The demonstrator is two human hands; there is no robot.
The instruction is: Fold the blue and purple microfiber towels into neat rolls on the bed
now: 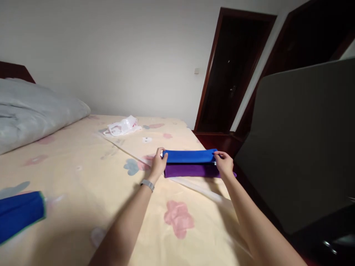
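Gripping: left hand (pixel 158 163) and right hand (pixel 223 163) pinch the blue cloth (pixel 189 156) ends.
Handling: probably soft, light, floppy; hold by both ends.

Two bare forearms reach into view from the bottom edge, with no sleeves showing anywhere along them. The left hand (pixel 158 165) and the right hand (pixel 224 164) are both uncovered, without gloves, and no rings can be made out at this size. The only thing worn is a slim silver-grey wristband (pixel 147 184), wrapped snugly around the left wrist just below the left hand; it looks like a watch or fitness band with a smooth, lightly shiny strap. The right wrist carries nothing.
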